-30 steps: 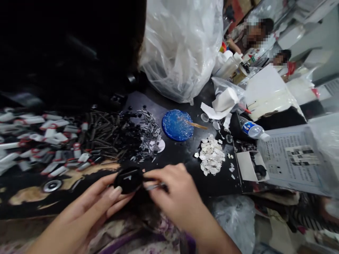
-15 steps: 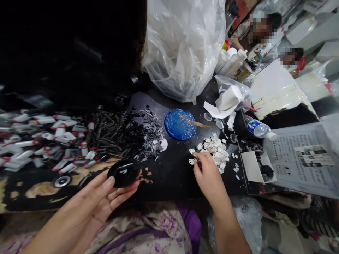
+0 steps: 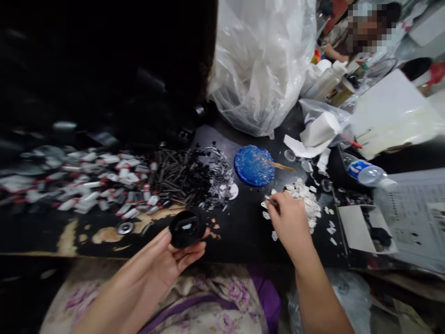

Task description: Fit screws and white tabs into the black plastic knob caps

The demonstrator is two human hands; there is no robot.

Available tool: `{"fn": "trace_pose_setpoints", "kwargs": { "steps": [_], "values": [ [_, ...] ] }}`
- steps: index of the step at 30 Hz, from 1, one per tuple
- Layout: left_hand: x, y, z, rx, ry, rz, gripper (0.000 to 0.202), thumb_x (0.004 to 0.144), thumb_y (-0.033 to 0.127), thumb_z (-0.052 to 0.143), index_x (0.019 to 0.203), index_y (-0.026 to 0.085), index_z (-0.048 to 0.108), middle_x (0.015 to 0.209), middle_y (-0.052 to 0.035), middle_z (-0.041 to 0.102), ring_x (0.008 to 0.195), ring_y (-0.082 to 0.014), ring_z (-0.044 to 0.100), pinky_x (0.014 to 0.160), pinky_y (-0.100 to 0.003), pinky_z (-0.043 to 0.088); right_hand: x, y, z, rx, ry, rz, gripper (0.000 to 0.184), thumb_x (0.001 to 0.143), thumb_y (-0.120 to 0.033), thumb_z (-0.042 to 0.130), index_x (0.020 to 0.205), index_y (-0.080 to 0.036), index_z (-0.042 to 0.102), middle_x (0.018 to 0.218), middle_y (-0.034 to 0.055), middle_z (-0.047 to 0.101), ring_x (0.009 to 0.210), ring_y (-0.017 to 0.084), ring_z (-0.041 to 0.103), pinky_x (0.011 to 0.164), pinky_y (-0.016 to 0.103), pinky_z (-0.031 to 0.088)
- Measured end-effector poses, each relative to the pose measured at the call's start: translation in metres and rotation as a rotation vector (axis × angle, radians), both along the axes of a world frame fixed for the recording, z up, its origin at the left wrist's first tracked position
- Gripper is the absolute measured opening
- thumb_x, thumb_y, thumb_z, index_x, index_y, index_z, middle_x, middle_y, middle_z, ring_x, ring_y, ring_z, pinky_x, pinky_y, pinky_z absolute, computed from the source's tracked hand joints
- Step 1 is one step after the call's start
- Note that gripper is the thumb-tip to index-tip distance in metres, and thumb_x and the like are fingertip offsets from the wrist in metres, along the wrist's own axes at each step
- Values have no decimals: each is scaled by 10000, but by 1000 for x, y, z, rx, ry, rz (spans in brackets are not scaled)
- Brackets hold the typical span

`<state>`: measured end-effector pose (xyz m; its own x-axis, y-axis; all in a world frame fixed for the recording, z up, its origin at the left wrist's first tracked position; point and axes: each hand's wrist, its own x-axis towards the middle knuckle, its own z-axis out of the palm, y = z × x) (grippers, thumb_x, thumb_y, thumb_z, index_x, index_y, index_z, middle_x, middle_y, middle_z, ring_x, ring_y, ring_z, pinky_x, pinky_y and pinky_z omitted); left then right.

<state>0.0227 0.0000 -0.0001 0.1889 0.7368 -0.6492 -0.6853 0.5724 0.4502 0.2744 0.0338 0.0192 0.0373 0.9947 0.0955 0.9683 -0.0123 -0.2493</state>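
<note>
My left hand (image 3: 162, 264) is closed around the edge of a round, glossy black cup-like part (image 3: 187, 228), held above the table's front edge. My right hand (image 3: 292, 220) rests over a heap of small flat white pieces with holes (image 3: 308, 197). Its thumb and fingers pinch a small, slim thing with a shiny tip (image 3: 270, 200), too small to make out. Behind that hand lies a blue round lid (image 3: 252, 174) coated in clear gel, with a wooden stick (image 3: 283, 167) resting in it.
Left of the lid are small grey and black strips (image 3: 219, 176), dark springs (image 3: 168, 171) and white-grey tubes with red bands (image 3: 90, 195). A metal ring (image 3: 125, 228) lies near the front edge. Behind stands a large plastic bag (image 3: 260, 69); rightward are a white box (image 3: 354, 229) and a bottle (image 3: 366, 174).
The view has turned left, so the table appears shifted right. My right hand has moved slightly away from me over the white pieces. The black part is still in my left hand.
</note>
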Motion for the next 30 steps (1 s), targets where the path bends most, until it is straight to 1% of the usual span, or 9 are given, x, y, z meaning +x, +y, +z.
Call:
{"fn": "trace_pose_setpoints", "kwargs": {
  "steps": [4,6,11,13,16,18,23,28,30],
  "values": [
    [-3,-1,4,-39,-183,3,291,873,325,566,795,165,797,852,-105,799,913,-280,735,897,-410,590,-42,-19,10,-106,380,105,107,912,-232,605,809,-214,629,826,3,665,798,191,578,735,320,379],
    [-4,-2,5,-51,-204,26,298,873,318,546,813,173,800,834,-96,798,980,-293,722,943,-436,566,-62,-24,15,-161,545,142,115,919,-232,594,810,-223,629,815,-12,672,789,177,576,710,297,392],
    [-10,-5,5,-69,-203,-15,326,887,282,540,744,136,794,747,-99,789,805,-246,743,850,-365,604,-85,-24,20,-141,744,144,119,918,-245,593,808,-224,635,800,-22,679,773,152,597,691,267,424],
    [-10,-5,5,-46,-193,-14,312,905,312,552,811,142,796,824,-99,799,837,-244,741,840,-352,605,-87,-23,21,-129,793,144,119,917,-239,592,804,-221,625,814,-23,680,794,146,609,708,258,440],
    [-7,-5,3,1,-169,44,280,918,380,579,1003,188,763,1060,-89,781,1006,-260,710,901,-381,583,-91,-25,21,-132,745,154,121,907,-221,602,786,-212,611,786,-19,670,762,143,607,683,254,434],
    [-5,-5,2,3,-147,59,248,910,373,610,1051,212,735,1129,-85,760,1040,-258,699,931,-397,568,-95,-26,18,-128,672,174,139,900,-202,611,761,-203,606,748,-15,657,710,141,594,659,258,418],
    [-6,-5,1,-13,-125,51,205,922,333,610,1005,192,733,1054,-95,772,983,-232,716,905,-364,578,-94,-27,11,-33,695,337,27,906,-219,654,892,-206,674,863,11,697,817,157,636,747,292,435],
    [-7,-2,-3,-35,-126,33,176,860,358,698,900,188,724,988,-95,781,933,-235,726,875,-374,592,-84,-23,7,53,597,520,109,945,-172,593,995,-210,681,946,28,712,872,147,650,780,330,403],
    [-6,-2,-4,-19,-84,45,157,806,340,761,862,201,715,915,-63,784,857,-209,735,821,-335,606,-83,-23,5,94,538,564,109,941,-159,581,993,-202,666,945,31,709,856,146,647,756,333,392]
  ]
}}
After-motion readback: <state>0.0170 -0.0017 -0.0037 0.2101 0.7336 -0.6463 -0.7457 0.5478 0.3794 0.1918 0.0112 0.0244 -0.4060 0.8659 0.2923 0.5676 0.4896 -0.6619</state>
